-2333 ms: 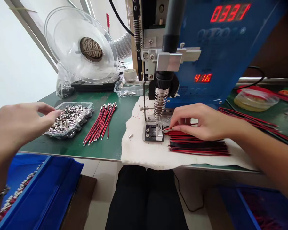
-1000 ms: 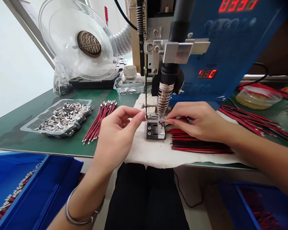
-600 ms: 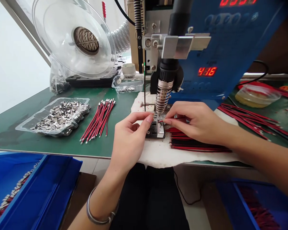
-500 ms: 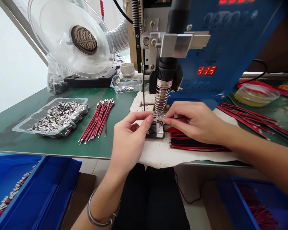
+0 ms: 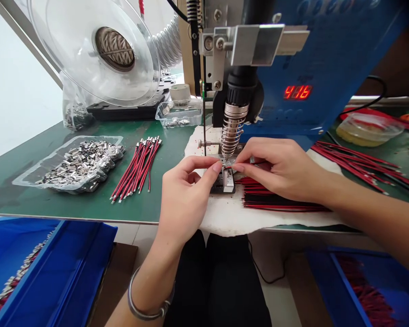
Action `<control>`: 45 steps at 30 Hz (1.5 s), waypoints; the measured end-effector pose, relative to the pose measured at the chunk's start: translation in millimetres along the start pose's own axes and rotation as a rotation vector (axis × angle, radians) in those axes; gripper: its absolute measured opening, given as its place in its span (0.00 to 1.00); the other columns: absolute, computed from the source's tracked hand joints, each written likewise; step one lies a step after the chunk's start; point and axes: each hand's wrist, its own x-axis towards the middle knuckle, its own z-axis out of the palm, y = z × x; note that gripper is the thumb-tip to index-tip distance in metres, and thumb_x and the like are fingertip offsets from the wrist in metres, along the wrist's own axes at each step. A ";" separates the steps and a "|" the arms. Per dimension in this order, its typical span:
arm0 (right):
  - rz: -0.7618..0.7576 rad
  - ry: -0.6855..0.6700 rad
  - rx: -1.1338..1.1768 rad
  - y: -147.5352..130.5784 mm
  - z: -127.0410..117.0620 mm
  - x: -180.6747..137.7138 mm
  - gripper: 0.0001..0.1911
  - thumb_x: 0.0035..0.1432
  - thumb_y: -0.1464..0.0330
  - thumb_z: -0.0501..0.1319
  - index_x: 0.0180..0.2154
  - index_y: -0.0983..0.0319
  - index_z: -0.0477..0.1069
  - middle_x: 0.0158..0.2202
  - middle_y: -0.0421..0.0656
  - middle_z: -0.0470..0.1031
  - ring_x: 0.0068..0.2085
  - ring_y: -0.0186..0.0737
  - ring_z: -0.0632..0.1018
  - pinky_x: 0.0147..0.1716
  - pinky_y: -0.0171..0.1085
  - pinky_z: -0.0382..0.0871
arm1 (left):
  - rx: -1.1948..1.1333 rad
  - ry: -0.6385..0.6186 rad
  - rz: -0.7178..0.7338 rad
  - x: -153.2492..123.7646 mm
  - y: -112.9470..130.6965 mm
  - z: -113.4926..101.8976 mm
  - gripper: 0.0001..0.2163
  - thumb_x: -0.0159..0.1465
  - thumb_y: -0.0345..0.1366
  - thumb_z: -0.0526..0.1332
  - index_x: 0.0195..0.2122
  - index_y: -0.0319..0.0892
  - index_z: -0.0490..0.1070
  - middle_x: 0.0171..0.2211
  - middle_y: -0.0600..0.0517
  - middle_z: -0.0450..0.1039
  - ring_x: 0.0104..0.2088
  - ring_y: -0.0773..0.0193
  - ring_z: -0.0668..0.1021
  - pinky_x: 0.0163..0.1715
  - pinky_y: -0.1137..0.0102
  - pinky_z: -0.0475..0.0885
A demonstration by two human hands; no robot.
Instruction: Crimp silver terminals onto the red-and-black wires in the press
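My left hand [image 5: 191,195] has thumb and index finger pinched at the left of a small metal fixture [image 5: 228,181]; what lies between the fingertips is too small to make out. From the right, my right hand [image 5: 279,170] pinches a thin red-and-black wire [image 5: 261,162], its end at the fixture, close to the left fingertips. Right above both sets of fingertips stands the soldering iron [image 5: 232,129] with a coiled spring around it. A bundle of red and black wires [image 5: 276,200] lies on a white cloth [image 5: 225,222] below my right hand.
A blue machine box [image 5: 293,118] with red digits stands behind. At left are a clear tray [image 5: 30,177] of small metal connectors and a pile of wires with metal ends [image 5: 136,170]. More wires [image 5: 361,165] lie at right. Blue bins [image 5: 78,268] sit below the table edge.
The view has shifted slightly, with the machine higher in the picture. My left fingertips have come closer to the right ones, at the fixture under the iron.
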 end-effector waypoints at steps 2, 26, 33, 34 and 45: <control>-0.015 0.007 0.006 0.0 -0.2 0.1 0.09 0.71 0.64 0.62 0.36 0.57 0.76 0.33 0.41 0.79 0.29 0.39 0.74 0.30 0.41 0.65 | 0.004 0.000 -0.005 0.7 -0.5 -0.1 0.11 0.64 0.47 0.73 0.40 0.45 0.83 0.35 0.50 0.84 0.27 0.63 0.77 0.26 0.68 0.68; 0.060 0.052 -0.064 -8.5 4.7 -5.2 0.10 0.72 0.62 0.62 0.37 0.56 0.78 0.32 0.42 0.80 0.30 0.41 0.77 0.30 0.41 0.65 | 0.047 0.022 0.007 -1.5 1.0 1.3 0.10 0.64 0.45 0.72 0.39 0.45 0.85 0.30 0.51 0.81 0.29 0.61 0.79 0.26 0.68 0.71; 0.077 0.074 -0.052 -10.8 6.6 -5.9 0.09 0.71 0.64 0.63 0.37 0.57 0.78 0.33 0.42 0.81 0.30 0.39 0.77 0.31 0.41 0.67 | 0.035 0.023 0.012 -1.6 -0.6 0.9 0.10 0.65 0.45 0.72 0.39 0.45 0.84 0.30 0.52 0.80 0.30 0.61 0.79 0.28 0.69 0.70; 0.074 0.076 -0.048 -10.7 6.8 -6.0 0.09 0.71 0.64 0.63 0.37 0.58 0.78 0.33 0.42 0.81 0.30 0.39 0.77 0.31 0.40 0.67 | 0.035 0.023 0.016 -1.8 -0.7 0.9 0.09 0.66 0.45 0.71 0.39 0.45 0.84 0.30 0.52 0.80 0.31 0.61 0.79 0.28 0.68 0.71; 0.091 0.077 -0.034 -13.8 6.2 -4.2 0.09 0.70 0.65 0.63 0.36 0.58 0.78 0.33 0.42 0.82 0.31 0.40 0.78 0.32 0.40 0.67 | 0.031 0.052 0.038 -2.3 1.0 2.1 0.08 0.65 0.43 0.73 0.38 0.45 0.85 0.35 0.52 0.84 0.32 0.63 0.79 0.29 0.69 0.68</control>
